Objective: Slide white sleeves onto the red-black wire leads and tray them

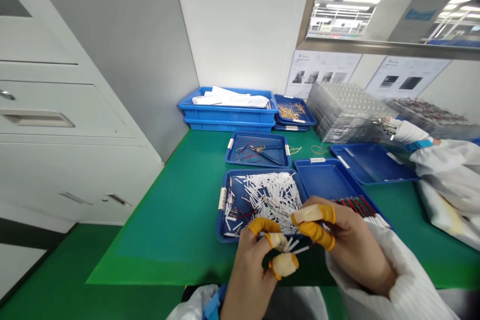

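Note:
My left hand and my right hand are raised together over the front edge of a blue tray, both wearing yellow finger cots. That tray is heaped with short white tubes and some thin coloured wires. My left fingertips pinch a small white tube, though the fingers partly hide it. The thumb and fingers of my right hand sit close together just above, and I cannot tell whether they hold a thin piece. Several loose white tubes lie below my left fingers.
To the right, a second blue tray holds red, green and black wires. Farther back are pliers in a tray, brass pieces, a blue crate with papers and stacked clear trays. A co-worker's gloved hand works at the right.

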Motion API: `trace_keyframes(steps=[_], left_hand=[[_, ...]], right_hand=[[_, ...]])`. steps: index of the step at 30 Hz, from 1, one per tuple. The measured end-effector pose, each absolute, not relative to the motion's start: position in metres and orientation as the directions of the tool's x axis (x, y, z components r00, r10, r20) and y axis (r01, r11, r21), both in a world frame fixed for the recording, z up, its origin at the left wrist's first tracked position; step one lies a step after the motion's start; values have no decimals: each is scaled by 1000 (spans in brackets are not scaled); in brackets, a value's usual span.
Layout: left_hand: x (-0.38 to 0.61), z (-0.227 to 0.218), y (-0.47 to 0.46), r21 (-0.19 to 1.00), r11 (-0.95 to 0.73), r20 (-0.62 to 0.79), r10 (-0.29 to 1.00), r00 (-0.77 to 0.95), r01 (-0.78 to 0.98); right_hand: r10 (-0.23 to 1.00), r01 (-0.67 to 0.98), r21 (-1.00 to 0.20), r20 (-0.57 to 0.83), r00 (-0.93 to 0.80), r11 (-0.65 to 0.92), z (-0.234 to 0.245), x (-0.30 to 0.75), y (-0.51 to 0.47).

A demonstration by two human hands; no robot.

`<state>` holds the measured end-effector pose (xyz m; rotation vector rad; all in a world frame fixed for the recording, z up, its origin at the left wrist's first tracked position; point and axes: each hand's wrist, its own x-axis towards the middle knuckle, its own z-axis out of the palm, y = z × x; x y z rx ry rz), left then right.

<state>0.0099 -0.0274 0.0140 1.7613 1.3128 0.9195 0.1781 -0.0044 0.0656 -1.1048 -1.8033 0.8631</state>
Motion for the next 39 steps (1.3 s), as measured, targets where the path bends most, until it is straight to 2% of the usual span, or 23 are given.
trace_keyframes(steps=[5,11,16,18,22,25,27,29,33,39], left_hand=[[8,23,-22,881,-279,180,944,275,383],[25,40,-21,725,-459,313,884,347,515],[23,39,-25,655,-489,381,872,307,576],[17,38,-26,584,-506,414,858,304,635],[11,42,-26,388,-583,570,760,311,714],[11,43,-26,301,-581,631,716,299,756],[11,42,-26,289,-577,663,696,276,764],[11,39,-26,298,-592,684,679,265,749],[14,31,-25,326,-632,695,664,274,703],[20,17,-28,324,-642,685,666,296,695]], right_hand=[[883,432,-782,317,-346,450,78,184,-3],[857,494,-703,374,-355,512,88,183,-2],[853,501,-690,433,-292,522,91,187,2],[849,469,-708,436,-298,528,93,187,4],[853,389,-761,430,-295,519,94,185,7],[880,136,-880,423,-218,456,83,185,6],[897,-73,-915,402,-185,396,70,186,2],[923,-171,-935,339,-180,310,55,184,-4],[973,-160,-974,184,-137,161,34,176,-17],[966,-125,-962,252,-52,244,20,170,-25]])
